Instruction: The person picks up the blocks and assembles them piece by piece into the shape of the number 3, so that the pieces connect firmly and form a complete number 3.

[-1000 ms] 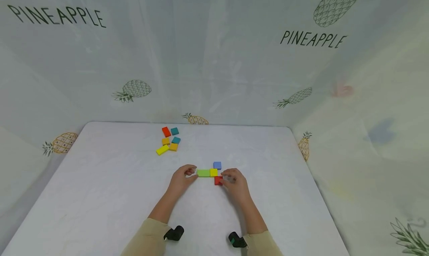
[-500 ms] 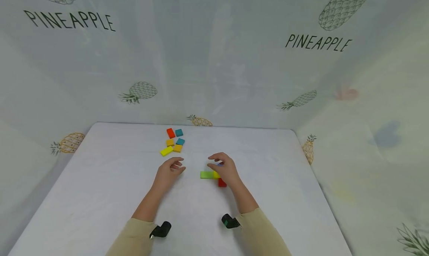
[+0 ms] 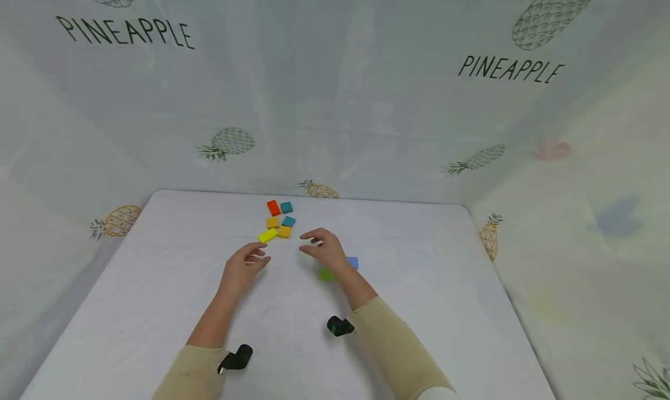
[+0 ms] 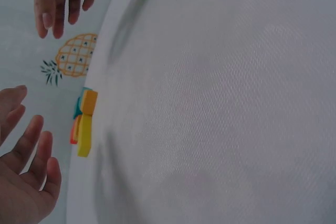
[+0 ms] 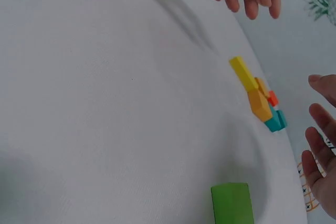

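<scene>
My left hand [image 3: 242, 268] hovers over the table with fingers loosely bent and nothing in them, just short of a long yellow block [image 3: 267, 235]. My right hand [image 3: 327, 249] hangs in the air to the right of the block group, thumb and fingers apart, holding nothing. Beneath the right wrist lie a green block [image 3: 327, 274] and a blue block [image 3: 353, 263]; the arm hides the yellow and red blocks beside them. In the right wrist view the green block [image 5: 232, 203] shows at the bottom.
Toward the far edge of the white table [image 3: 419, 307], the group also has a red-orange block [image 3: 274, 207], two teal blocks [image 3: 287, 207] and two orange-yellow blocks [image 3: 284, 232]. A pineapple-print cloth [image 3: 335, 97] rises behind the table.
Both hands have left the green, yellow, red and blue blocks. The right hand has moved up and left toward the far group; the left hand has shifted left and slightly forward.
</scene>
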The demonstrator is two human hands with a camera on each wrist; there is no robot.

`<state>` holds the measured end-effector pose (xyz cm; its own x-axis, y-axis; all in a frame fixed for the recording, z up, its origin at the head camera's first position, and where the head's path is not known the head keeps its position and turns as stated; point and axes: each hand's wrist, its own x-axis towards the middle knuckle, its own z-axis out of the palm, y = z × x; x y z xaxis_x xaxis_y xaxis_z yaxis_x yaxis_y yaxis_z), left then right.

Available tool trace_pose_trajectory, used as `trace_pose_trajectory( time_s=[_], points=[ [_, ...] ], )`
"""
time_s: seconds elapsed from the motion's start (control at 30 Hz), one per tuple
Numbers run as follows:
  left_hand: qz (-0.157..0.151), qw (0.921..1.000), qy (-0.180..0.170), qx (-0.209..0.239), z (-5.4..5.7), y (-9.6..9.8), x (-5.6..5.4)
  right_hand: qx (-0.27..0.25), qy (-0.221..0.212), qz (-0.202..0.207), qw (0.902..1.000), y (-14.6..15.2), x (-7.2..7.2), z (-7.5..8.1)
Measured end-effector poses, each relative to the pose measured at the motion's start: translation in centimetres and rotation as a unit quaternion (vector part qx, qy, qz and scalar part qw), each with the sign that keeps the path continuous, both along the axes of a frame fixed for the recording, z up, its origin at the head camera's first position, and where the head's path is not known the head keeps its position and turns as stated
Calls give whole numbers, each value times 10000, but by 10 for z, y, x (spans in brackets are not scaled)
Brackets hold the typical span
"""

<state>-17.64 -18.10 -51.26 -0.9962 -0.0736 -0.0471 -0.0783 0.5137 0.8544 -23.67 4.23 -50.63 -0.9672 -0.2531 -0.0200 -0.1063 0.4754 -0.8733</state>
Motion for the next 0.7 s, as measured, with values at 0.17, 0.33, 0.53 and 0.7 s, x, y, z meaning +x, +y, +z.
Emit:
trace_pose_trajectory(
  time_s=[0.17,0.33,0.53,0.7],
  points=[
    [90,10000,25,-16,-1,-12,3,295,-235,-7,9993,-18,-11,-1],
    [174,9998,53,-22,-1,-19,7,471,-349,5,9983,-30,-22,-4],
    [267,9996,-56,106,-5,-24,11,799,-132,132,9966,-43,-39,-23],
    [303,9994,-140,77,-10,-27,14,1212,169,115,9924,-52,-47,-37]
  ],
)
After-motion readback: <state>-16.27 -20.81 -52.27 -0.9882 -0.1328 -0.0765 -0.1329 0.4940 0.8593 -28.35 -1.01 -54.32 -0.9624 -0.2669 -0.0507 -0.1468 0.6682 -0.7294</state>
